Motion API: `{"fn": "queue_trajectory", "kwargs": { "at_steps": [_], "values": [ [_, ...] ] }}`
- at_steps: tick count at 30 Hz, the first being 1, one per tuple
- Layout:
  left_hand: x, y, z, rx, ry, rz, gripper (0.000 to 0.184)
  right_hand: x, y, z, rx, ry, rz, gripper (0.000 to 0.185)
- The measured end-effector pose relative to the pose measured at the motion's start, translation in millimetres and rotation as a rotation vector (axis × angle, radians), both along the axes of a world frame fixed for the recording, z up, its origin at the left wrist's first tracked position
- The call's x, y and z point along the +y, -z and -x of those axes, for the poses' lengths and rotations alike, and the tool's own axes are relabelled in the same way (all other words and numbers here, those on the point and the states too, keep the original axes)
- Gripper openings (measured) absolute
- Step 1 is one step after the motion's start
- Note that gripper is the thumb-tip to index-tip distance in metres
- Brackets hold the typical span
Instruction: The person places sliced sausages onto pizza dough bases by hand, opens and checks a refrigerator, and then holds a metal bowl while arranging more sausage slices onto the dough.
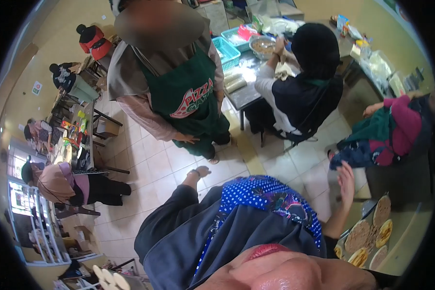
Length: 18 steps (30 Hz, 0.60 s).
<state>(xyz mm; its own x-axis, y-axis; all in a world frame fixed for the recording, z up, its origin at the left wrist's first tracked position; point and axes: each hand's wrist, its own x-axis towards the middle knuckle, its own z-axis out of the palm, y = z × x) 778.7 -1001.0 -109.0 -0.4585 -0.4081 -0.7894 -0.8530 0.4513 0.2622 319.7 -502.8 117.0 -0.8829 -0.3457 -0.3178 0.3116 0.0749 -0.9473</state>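
My left hand (203, 171), with a band at its wrist, hangs over the tiled floor. It looks loosely open, though small in view, and I see nothing in it. On the other side my right hand (345, 182) is raised with its fingers stretched out, holding nothing. Close to that forearm are several round flatbreads (358, 236), some browned and some yellowish on top. A blue dotted cloth (246, 193) covers my front. Facing me stands a person in a green apron (183, 96), one hand lowered near the apron's hem.
A person in a black head covering (316, 53) works at a dark table (246, 95) with a metal bowl (263, 46) and blue baskets (225, 54). Someone in a magenta top (405, 121) bends at the right. Several people and a long table (84, 145) are at the left.
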Motion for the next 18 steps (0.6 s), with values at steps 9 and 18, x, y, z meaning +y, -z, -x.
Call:
{"fn": "queue_trajectory", "kwargs": {
  "at_steps": [9,18],
  "values": [
    [-50.8,-34.0,-18.5,-0.107,-0.09,-0.075,0.043,-312.9,-175.0,-176.4,0.458,-1.288,0.219,0.076],
    [-81.6,-47.9,-18.9,-0.126,-0.366,-0.157,0.056,-352.6,-129.3,-174.0,0.548,-1.402,0.152,0.054]
  ]
}}
